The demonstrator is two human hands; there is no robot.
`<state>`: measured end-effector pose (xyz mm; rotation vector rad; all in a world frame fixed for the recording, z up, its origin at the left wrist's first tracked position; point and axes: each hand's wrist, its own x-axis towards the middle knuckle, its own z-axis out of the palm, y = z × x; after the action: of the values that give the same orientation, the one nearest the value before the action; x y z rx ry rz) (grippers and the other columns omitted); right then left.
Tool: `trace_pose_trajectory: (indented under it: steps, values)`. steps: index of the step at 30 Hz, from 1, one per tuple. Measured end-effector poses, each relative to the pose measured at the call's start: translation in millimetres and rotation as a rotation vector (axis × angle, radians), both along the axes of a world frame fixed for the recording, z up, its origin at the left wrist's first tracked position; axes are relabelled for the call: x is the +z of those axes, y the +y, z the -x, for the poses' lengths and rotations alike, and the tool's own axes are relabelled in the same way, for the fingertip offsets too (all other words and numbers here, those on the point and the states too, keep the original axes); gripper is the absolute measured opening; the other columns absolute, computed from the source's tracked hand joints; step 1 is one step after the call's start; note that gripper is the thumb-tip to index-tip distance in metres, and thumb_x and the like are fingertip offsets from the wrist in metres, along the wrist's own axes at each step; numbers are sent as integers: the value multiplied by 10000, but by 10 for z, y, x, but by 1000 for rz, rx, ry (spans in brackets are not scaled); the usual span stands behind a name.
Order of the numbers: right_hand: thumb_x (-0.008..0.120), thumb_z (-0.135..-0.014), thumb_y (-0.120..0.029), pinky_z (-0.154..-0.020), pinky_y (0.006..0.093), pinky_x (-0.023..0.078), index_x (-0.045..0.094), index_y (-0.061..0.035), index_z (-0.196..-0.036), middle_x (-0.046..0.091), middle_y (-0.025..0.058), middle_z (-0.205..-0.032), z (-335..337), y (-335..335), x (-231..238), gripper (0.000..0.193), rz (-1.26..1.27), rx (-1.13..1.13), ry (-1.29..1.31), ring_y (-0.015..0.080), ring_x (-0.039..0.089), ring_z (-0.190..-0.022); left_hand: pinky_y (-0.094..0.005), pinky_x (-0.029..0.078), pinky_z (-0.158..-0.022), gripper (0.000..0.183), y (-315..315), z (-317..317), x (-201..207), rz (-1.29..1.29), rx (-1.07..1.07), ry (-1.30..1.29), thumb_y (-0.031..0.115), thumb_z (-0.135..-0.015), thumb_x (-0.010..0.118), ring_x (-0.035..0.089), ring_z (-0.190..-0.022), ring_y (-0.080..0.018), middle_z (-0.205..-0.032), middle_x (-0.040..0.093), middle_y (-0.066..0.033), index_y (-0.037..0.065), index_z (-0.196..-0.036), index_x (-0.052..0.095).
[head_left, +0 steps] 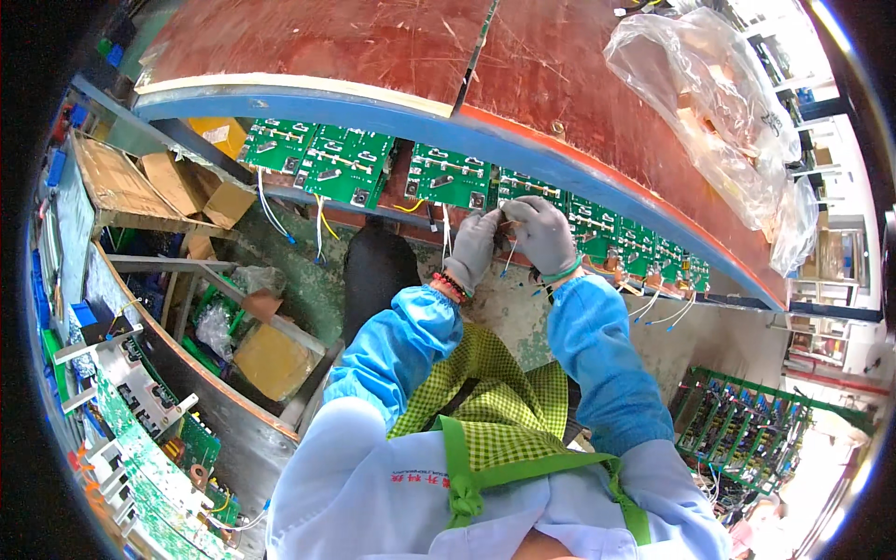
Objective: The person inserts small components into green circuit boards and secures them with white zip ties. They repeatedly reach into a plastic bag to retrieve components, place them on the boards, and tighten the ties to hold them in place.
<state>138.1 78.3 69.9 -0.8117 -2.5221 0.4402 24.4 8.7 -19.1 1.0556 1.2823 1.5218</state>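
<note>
My left hand [472, 248] and my right hand [543, 237], both in grey gloves, meet at the front edge of a row of green circuit boards. The fingers of both are closed in a pinch around a small dark piece [502, 224], too small and covered to name. A thin white wire [509, 260] with a blue tip hangs just below the fingers. One green circuit board [448, 175] lies just left of and beyond my left hand, with white wires [445, 229] hanging from its edge. Another circuit board [345, 166] lies farther left, with white and yellow wires dangling.
A red tabletop [364, 47] with a blue edge overhangs the boards. Clear plastic bags [695, 103] lie on its right side. At left stand an open cardboard box [187, 182] and a wooden bench edge [177, 345]. A green rack of boards [742, 429] stands at lower right.
</note>
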Motion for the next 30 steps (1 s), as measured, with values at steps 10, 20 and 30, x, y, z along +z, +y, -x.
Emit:
trace_pose_trajectory:
  steps: [10, 20, 30]
  values:
    - [640, -752, -31, -741, 382, 510, 646, -64, -925, 645, 128, -903, 61, 100, 114, 177, 101, -149, -85, 330, 626, -869, -252, 462, -568, 194, 28, -2, 180, 214, -64, -674, 206, -933, 540, 581, -685, -127, -780, 615, -26, 41, -1016, 602]
    - [563, -808, -25, -744, 402, 509, 669, -64, -958, 666, 174, -883, 93, 29, 126, 188, 221, -197, 74, 371, 628, -823, -301, 479, -692, 257, 91, -100, 5, 242, 36, -540, 245, -934, 545, 600, -801, -157, -845, 635, -48, 22, -1036, 623]
    - [578, -762, 4, -700, 342, 509, 679, -33, -941, 669, 179, -817, 91, 67, -38, 208, 200, -211, 147, 309, 663, -771, -424, 467, -827, 442, 89, -35, 70, 219, -53, -156, -5, -773, 543, 565, -989, -378, -1061, 588, -201, 77, -1208, 537]
